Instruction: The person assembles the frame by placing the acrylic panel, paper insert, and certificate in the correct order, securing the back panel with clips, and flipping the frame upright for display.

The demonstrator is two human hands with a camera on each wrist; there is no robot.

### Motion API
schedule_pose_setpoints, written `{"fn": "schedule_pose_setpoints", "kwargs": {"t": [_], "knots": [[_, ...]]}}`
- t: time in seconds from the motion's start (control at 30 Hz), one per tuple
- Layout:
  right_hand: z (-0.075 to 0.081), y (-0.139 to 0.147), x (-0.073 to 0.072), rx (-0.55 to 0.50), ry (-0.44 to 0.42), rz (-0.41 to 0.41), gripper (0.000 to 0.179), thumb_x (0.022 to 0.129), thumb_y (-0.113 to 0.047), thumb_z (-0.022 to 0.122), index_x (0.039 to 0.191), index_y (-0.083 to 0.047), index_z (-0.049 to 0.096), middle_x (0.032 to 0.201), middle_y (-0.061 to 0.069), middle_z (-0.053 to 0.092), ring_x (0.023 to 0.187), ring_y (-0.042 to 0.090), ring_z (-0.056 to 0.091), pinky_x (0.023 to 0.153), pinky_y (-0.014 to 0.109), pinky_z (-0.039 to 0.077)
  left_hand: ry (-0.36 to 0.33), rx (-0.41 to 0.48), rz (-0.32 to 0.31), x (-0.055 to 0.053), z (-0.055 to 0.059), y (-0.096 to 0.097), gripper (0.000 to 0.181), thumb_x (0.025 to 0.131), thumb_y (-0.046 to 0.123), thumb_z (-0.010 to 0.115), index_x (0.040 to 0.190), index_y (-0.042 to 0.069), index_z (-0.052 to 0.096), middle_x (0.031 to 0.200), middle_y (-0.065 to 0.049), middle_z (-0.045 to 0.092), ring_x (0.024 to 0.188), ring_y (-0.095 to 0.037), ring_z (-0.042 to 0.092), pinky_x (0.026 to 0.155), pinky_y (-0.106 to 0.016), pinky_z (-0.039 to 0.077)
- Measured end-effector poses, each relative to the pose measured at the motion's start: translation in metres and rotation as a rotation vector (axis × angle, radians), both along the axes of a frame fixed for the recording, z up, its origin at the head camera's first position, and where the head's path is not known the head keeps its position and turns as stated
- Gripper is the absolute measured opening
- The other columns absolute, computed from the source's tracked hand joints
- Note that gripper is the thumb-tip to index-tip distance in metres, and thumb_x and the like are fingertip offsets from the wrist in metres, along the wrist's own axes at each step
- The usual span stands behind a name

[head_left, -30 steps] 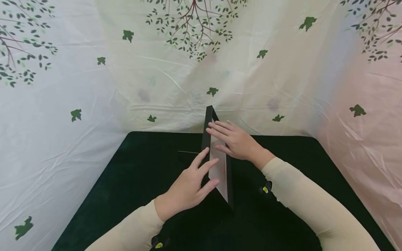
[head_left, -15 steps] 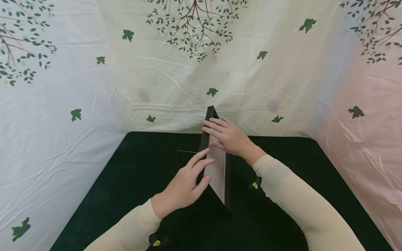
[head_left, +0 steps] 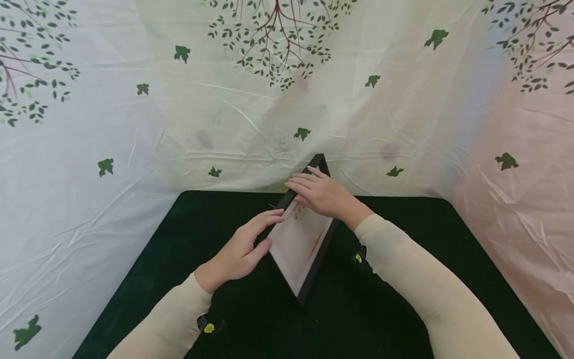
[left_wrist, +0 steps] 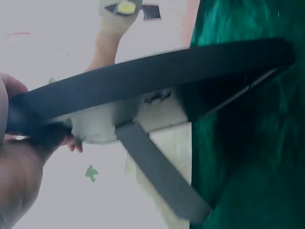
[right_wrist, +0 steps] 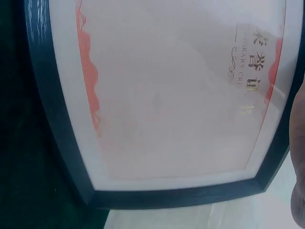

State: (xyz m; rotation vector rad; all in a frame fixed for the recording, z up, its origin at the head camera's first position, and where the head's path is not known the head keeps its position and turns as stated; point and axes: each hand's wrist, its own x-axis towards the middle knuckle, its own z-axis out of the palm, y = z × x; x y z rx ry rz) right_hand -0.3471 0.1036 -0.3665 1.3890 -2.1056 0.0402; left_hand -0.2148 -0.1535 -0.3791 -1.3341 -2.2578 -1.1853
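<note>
A black picture frame holding a pale certificate stands tilted on the dark green cloth. Red borders and gold lettering show on the certificate in the right wrist view. My left hand holds the frame's near upper edge between thumb and fingers. Farther along that same edge, my right hand grips it with fingers over the top and thumb toward the front. From behind, the left wrist view shows a grey support leg swung out from the backing.
The dark green tablecloth lies under the frame. Pale fabric walls printed with trees and green birds rise behind and on both sides. Small wrist devices with yellow marks sit below both cuffs.
The frame has turned so more of its front shows in the head view. My left hand has moved left with the near part of the edge; the right hand has shifted slightly left.
</note>
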Motion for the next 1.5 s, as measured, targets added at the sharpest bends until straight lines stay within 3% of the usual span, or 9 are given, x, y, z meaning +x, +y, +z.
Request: {"fn": "schedule_pose_setpoints", "kwargs": {"t": [0.17, 0.4, 0.47, 0.53, 0.63, 0.73, 1.03, 1.27, 1.5], "knots": [[0.000, 0.000, -0.002, -0.014, 0.008, -0.043, 0.043, 0.103, -0.040, 0.041, 0.128, -0.010, 0.059, 0.122, 0.007, 0.063, 0.119, 0.023, 0.053, 0.108, 0.047, 0.033, 0.038, -0.065, 0.044, -0.012, 0.007, -0.013, 0.042, 0.091, -0.006, 0.050, 0.131, 0.003, 0.053, 0.146, -0.011, 0.042, 0.129, -0.020, 0.046, 0.096, -0.037, 0.046], [0.003, 0.005, 0.001, -0.019, 0.052, -0.110, 0.038, 0.099, -0.040, 0.050, 0.118, -0.010, 0.064, 0.111, 0.004, 0.065, 0.109, 0.023, 0.057, 0.106, 0.041, 0.037, 0.226, -0.174, 0.176, -0.025, 0.013, -0.028, 0.035, 0.092, -0.002, 0.051, 0.125, 0.007, 0.063, 0.142, -0.008, 0.048, 0.083, -0.010, 0.055, 0.061, -0.023, 0.043], [0.004, 0.007, 0.002, -0.035, 0.059, -0.112, 0.038, 0.099, -0.041, 0.050, 0.115, -0.010, 0.065, 0.108, 0.004, 0.065, 0.106, 0.023, 0.058, 0.101, 0.039, 0.041, 0.286, -0.194, 0.191, -0.030, 0.015, -0.031, 0.034, 0.092, -0.003, 0.054, 0.122, 0.006, 0.065, 0.139, -0.008, 0.052, 0.085, -0.011, 0.058, 0.060, -0.023, 0.042], [0.004, 0.009, 0.002, -0.057, 0.063, -0.109, 0.038, 0.099, -0.041, 0.050, 0.113, -0.009, 0.065, 0.106, 0.004, 0.066, 0.102, 0.023, 0.058, 0.095, 0.038, 0.046, 0.339, -0.203, 0.197, -0.036, 0.017, -0.032, 0.034, 0.089, -0.006, 0.056, 0.119, 0.005, 0.067, 0.136, -0.009, 0.056, 0.095, -0.016, 0.063, 0.062, -0.023, 0.045], [0.004, 0.012, 0.002, -0.088, 0.059, -0.104, 0.036, 0.099, -0.038, 0.052, 0.112, -0.008, 0.066, 0.103, 0.004, 0.066, 0.099, 0.022, 0.059, 0.091, 0.037, 0.048, 0.390, -0.222, 0.212, -0.045, 0.018, -0.034, 0.035, 0.086, -0.010, 0.057, 0.117, 0.004, 0.068, 0.132, -0.011, 0.059, 0.121, -0.025, 0.055, 0.074, -0.030, 0.051], [0.003, 0.016, 0.004, -0.098, 0.050, -0.112, 0.032, 0.098, -0.035, 0.055, 0.114, -0.008, 0.066, 0.104, 0.004, 0.066, 0.100, 0.022, 0.059, 0.091, 0.036, 0.048, 0.415, -0.245, 0.233, -0.054, 0.018, -0.034, 0.035, 0.085, -0.013, 0.057, 0.114, 0.002, 0.070, 0.130, -0.011, 0.060, 0.122, -0.026, 0.055, 0.089, -0.038, 0.051], [-0.004, 0.030, 0.010, -0.123, 0.035, -0.169, 0.034, 0.095, -0.021, 0.063, 0.126, -0.009, 0.061, 0.116, 0.005, 0.063, 0.106, 0.022, 0.057, 0.092, 0.037, 0.048, 0.431, -0.232, 0.302, -0.071, 0.014, -0.027, 0.036, 0.085, -0.016, 0.055, 0.110, 0.004, 0.072, 0.130, -0.008, 0.061, 0.121, -0.024, 0.056, 0.091, -0.040, 0.050], [-0.013, 0.048, 0.023, -0.193, -0.004, -0.169, 0.051, 0.090, -0.022, 0.070, 0.136, -0.009, 0.053, 0.130, 0.009, 0.057, 0.121, 0.026, 0.051, 0.107, 0.043, 0.036, 0.520, -0.221, 0.386, -0.066, -0.003, -0.027, 0.040, 0.087, 0.004, 0.067, 0.126, 0.005, 0.063, 0.137, -0.016, 0.053, 0.130, -0.032, 0.045, 0.104, -0.047, 0.039], [-0.040, 0.098, 0.044, -0.304, -0.032, -0.277, 0.055, 0.091, -0.031, 0.065, 0.138, -0.007, 0.051, 0.145, 0.015, 0.042, 0.135, 0.033, 0.037, 0.113, 0.050, 0.023, 0.487, -0.303, 0.572, -0.039, -0.036, -0.029, 0.083, 0.081, 0.043, 0.073, 0.150, 0.014, 0.035, 0.156, -0.023, 0.016, 0.143, -0.042, 0.015, 0.106, -0.064, 0.024]]}}
